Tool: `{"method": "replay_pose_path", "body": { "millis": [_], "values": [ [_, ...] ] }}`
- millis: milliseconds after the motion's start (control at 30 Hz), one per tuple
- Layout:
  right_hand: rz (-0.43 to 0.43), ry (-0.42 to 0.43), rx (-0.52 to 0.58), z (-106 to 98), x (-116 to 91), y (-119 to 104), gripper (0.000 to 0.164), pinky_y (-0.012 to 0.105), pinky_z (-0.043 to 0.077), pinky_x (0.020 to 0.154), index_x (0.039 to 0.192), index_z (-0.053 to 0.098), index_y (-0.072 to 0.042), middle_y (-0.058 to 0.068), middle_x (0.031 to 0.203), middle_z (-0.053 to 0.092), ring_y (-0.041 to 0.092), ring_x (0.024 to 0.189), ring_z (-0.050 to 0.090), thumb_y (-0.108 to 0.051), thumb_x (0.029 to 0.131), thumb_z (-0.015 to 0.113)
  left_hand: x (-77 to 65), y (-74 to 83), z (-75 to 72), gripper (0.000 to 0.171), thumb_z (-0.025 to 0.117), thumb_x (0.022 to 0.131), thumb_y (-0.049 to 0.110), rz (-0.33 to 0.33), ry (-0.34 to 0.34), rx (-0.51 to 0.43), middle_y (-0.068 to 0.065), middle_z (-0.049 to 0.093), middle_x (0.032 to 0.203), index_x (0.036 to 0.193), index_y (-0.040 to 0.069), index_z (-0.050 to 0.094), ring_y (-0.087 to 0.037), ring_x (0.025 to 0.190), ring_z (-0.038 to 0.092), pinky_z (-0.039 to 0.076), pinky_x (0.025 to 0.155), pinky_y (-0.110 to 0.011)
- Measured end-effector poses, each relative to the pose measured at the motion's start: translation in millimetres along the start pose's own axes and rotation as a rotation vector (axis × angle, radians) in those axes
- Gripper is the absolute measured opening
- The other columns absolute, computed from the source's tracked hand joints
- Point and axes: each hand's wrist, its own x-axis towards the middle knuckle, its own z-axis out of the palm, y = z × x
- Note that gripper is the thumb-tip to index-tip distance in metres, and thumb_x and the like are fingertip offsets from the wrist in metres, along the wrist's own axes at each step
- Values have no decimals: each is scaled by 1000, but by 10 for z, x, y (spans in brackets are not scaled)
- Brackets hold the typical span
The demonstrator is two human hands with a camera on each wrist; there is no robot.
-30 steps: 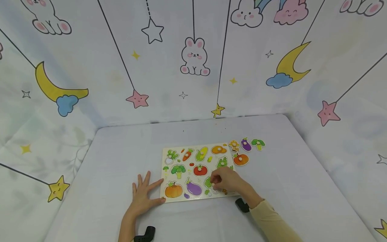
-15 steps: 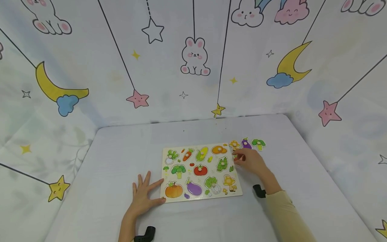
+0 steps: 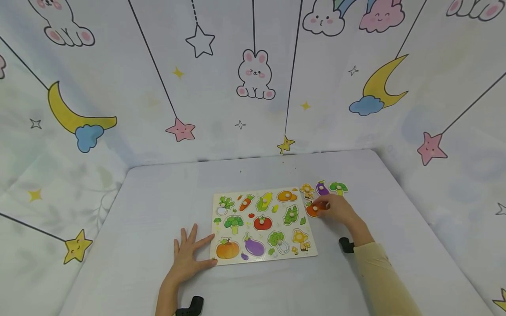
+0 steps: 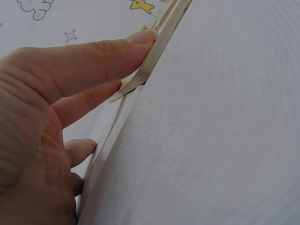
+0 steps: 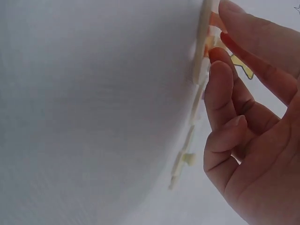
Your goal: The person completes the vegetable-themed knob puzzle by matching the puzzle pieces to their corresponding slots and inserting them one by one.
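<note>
My left hand is spread on the table, its thumb and index fingertip at the left edge of a wooden vegetable puzzle board. The left wrist view shows the thumb against the board's edge. My right hand is over the right part of a pumpkin piece, just right of the board. In the right wrist view, thumb and index fingertips stand apart near the piece's orange knob, the other fingers bent. Behind this hand lie a mushroom piece, an eggplant piece and a broccoli piece.
Vegetable pictures fill the board, among them a tomato, a carrot and a cabbage; several carry knobs. White cloth covers the table. A cartoon-printed curtain stands behind it. Black wrist devices are near both wrists.
My right hand has left the cabbage at the board's lower right, moved up and right to the pumpkin piece, then slid slightly farther right. My left hand has stayed in place.
</note>
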Motion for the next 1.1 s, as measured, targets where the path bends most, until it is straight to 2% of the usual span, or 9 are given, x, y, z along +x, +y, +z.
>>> {"method": "replay_pose_path", "body": {
  "millis": [133,367,600,833,967,1100],
  "values": [
    [-13,3,21,29,25,22,26,38,52,79,110,71,-7,8,97,67,23,88,56,-10,84,75,0,-1,3,76,85,63,45,5,2,4,-29,14,160,131,18,64,-55,145,-14,-16,110,-70],
    [-60,22,76,59,80,83,17,29,44,67,101,71,-4,5,82,62,18,77,52,-6,85,73,-1,20,-22,76,85,65,45,-3,-19,16,-28,12,160,133,20,62,-55,144,-15,-16,110,-71],
    [-26,25,103,95,119,125,16,28,45,66,101,72,-2,5,81,63,18,76,53,-6,85,73,-2,7,-21,77,85,64,46,5,-17,18,-29,12,160,133,20,62,-55,144,-15,-16,110,-72],
    [3,25,84,85,109,118,16,28,45,66,100,72,-2,5,82,63,18,76,53,-8,86,73,-4,-16,4,77,85,64,46,7,-15,5,-28,12,160,133,21,62,-55,144,-15,-16,110,-72],
    [47,65,66,68,14,-6,14,26,44,64,100,72,-4,5,82,62,18,76,53,-10,87,72,-5,-9,8,77,85,64,46,5,-23,-6,-28,11,161,133,20,62,-54,144,-16,-16,110,-71],
    [-7,124,95,121,-153,-379,13,25,45,62,99,73,-4,5,83,65,18,76,54,-9,87,72,-7,3,-11,77,85,64,46,9,-11,4,-28,12,160,133,19,62,-55,144,-15,-16,110,-71]
  ]
}}
